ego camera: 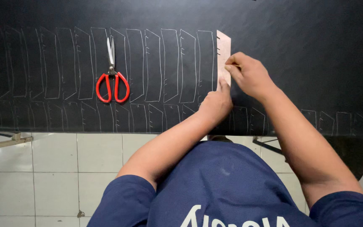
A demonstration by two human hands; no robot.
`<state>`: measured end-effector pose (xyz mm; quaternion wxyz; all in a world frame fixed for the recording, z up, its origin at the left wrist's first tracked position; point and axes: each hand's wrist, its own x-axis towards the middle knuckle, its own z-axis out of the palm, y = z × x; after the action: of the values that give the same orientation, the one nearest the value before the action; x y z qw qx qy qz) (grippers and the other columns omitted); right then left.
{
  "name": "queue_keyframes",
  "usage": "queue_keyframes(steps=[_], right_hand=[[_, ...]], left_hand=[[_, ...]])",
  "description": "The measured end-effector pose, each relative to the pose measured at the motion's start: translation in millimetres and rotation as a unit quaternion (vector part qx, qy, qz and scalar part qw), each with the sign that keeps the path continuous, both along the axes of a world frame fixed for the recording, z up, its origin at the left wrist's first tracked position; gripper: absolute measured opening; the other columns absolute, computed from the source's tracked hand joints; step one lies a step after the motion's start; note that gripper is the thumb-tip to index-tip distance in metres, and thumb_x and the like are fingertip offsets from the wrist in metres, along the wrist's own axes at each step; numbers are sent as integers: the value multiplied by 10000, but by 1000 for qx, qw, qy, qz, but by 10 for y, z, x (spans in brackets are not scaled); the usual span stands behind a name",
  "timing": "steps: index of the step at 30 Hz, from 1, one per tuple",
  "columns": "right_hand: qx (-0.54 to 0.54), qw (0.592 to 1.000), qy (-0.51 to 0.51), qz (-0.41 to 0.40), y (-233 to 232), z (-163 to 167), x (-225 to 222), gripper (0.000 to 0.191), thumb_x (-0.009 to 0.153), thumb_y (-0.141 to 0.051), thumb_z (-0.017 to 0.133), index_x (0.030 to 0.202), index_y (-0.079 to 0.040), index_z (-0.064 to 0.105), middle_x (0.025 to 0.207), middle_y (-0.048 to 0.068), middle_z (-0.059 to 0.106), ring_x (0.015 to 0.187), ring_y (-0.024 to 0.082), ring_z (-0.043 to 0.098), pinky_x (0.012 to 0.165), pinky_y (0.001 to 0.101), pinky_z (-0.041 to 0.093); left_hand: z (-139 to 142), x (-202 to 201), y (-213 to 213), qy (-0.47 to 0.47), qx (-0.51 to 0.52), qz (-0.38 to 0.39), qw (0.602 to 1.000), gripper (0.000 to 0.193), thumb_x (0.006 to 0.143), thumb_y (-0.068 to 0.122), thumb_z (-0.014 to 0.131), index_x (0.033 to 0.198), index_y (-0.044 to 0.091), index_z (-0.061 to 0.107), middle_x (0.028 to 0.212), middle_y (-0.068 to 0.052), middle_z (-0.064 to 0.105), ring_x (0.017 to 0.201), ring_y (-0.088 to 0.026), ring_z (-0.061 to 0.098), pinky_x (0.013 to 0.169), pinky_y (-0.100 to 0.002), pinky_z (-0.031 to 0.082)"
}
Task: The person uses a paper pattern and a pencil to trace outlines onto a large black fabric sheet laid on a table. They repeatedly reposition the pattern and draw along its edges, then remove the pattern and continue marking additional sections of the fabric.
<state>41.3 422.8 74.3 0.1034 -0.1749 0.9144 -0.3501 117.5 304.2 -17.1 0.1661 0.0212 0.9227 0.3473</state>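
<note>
Cardboard template (223,56) on black sheet (307,50), pinned under both hands (232,90)

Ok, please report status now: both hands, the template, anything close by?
Left hand pressing brown template flat on black sheet. Right hand at template's right edge. Red scissors lying apart, left.

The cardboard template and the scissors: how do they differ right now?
The cardboard template is tan, flat and pinned by the left hand, with the right hand at its edge; the scissors are red-handled metal, closed and untouched. Both lie on the black sheet.
</note>
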Motion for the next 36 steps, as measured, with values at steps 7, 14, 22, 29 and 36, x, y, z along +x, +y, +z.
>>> queue_keyframes(steps=[7, 14, 22, 29, 36], right_hand=[[87, 991, -42, 94, -127, 44, -103, 312, 995, -336, 635, 1024, -52, 760, 997, 147, 730, 925, 332, 691, 798, 426, 531], [118, 985, -97, 82, -192, 10, -87, 319, 980, -349, 622, 1038, -69, 763, 970, 135, 735, 884, 315, 710, 794, 417, 542], [102, 985, 73, 116, -154, -233, -306, 251, 1015, -303, 661, 1009, -76, 770, 961, 128, 710, 906, 336, 679, 786, 429, 532], [49, 989, 113, 77, -152, -297, -563, 182, 1015, -246, 694, 1036, -82, 771, 946, 122, 681, 884, 332, 659, 766, 428, 519], [76, 991, 95, 57, -92, -252, -535, 200, 1020, -254, 686, 1017, -71, 768, 993, 122, 709, 912, 345, 674, 780, 440, 528]], left_hand=[[-42, 7, -33, -1, 28, -12, 1000, 619, 990, 127, 375, 1518, -131, 180, 905, -412, 659, 765, -550, 681, 692, -602, 560], [-156, 29, -34, 83, 36, -20, 996, 551, 945, 101, 416, 1412, -153, 272, 925, -356, 679, 723, -540, 684, 647, -603, 560], [-18, 30, -83, 77, 2, -12, 997, 453, 978, 153, 477, 1342, -107, 404, 875, -315, 711, 764, -505, 691, 702, -591, 561], [171, 58, -208, 232, -166, -170, 943, 239, 970, 90, 538, 1121, -34, 676, 1192, -189, 628, 1023, -320, 658, 849, -468, 527], [336, -72, -249, 355, -207, -96, 907, 386, 812, 188, 628, 1145, -1, 679, 1246, -145, 605, 1159, -267, 576, 1052, -538, 414]])
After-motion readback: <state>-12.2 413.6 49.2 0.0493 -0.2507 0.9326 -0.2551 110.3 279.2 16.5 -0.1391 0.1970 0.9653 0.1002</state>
